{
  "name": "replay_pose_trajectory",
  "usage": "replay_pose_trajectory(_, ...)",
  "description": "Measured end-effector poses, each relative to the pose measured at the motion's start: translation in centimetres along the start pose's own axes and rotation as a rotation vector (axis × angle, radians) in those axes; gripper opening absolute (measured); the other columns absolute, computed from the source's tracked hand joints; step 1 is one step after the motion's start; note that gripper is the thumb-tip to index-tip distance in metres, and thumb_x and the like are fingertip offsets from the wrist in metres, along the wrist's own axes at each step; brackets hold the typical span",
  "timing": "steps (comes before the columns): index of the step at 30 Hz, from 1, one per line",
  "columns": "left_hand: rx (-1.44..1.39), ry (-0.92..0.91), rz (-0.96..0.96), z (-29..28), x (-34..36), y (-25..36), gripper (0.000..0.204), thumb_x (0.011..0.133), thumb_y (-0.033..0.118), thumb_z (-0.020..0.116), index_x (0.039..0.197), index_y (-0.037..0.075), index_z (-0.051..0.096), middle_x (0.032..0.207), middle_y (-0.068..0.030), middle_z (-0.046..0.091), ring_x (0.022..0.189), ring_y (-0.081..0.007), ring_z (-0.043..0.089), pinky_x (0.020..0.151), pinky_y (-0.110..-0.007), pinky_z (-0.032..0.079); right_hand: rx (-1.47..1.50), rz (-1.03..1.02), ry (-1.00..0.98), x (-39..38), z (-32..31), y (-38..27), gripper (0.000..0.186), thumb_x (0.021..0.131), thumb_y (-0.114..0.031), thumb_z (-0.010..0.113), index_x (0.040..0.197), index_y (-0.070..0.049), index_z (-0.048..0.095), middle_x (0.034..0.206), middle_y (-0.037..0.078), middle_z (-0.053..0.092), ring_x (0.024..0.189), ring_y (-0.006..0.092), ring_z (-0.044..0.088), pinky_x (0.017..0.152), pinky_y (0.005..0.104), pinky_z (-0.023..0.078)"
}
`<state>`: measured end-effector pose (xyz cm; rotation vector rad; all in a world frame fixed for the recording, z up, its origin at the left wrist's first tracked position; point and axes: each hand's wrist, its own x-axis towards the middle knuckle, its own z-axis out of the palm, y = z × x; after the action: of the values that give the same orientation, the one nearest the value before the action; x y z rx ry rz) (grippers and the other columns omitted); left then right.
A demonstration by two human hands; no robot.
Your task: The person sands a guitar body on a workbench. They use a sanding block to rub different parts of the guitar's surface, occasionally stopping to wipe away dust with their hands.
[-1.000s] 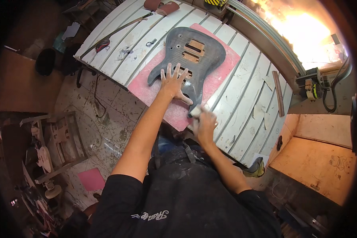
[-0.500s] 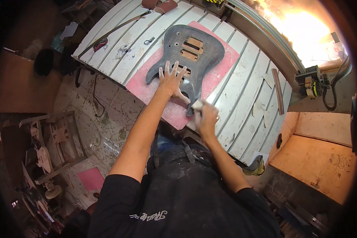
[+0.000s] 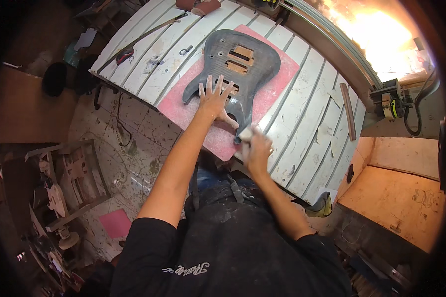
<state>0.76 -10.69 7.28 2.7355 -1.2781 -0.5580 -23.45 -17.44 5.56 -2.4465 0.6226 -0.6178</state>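
A dark grey electric guitar body (image 3: pixel 262 62) lies flat on a dusty pink mat (image 3: pixel 173 102), its pickup cut-outs showing bare wood. My left hand (image 3: pixel 214 104) rests on the body's near part, fingers spread across the lower cut-out and thumb toward the near horn. In my right hand (image 3: pixel 256 151) is a small pale sanding block (image 3: pixel 245 133), pressed against the tip of that horn. Motion blurs the right fingers a little, and they partly cover the block.
Beneath the mat is a white slatted table (image 3: pixel 302 114). A brown wooden strip (image 3: pixel 348 111) lies at its right, a red-and-black tool (image 3: pixel 125 55) at its left. Reddish-brown abrasive rolls (image 3: pixel 206 7) sit at the far edge. Beyond the right side stands a rail-mounted machine (image 3: pixel 389 104).
My right hand and the block have shifted slightly left and down along the horn's edge. The left hand keeps its place on the guitar body.
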Motion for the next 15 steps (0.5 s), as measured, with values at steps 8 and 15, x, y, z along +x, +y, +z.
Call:
replay_pose_trajectory(8, -0.009, 0.009, 0.011, -0.2, -0.1, 0.3, 0.172, 0.029, 0.085, 0.090, 0.173, 0.026, 0.016, 0.180, -0.0178, 0.003, 0.163, -0.0497, -0.005, 0.128, -0.071, 0.002, -0.065, 0.009, 0.040, 1.7, -0.2, 0.9, 0.019, 0.084, -0.006, 0.077, 0.100, -0.006, 0.066, 0.138, 0.018, 0.068, 0.116, 0.0412, 0.062, 0.103, 0.0521, 0.042)
replay_pose_trajectory(15, -0.002, 0.022, 0.004, -0.1, -0.2, 0.1, 0.172, 0.030, 0.086, 0.089, 0.173, 0.026, 0.015, 0.180, -0.0182, 0.004, 0.163, -0.0498, -0.005, 0.128, -0.071, 0.002, -0.056, -0.031, -0.060, 0.8, -0.9, 0.1, 0.021, 0.085, -0.008, 0.079, 0.101, -0.006, 0.066, 0.139, 0.014, 0.068, 0.117, 0.0405, 0.059, 0.102, 0.0541, 0.043)
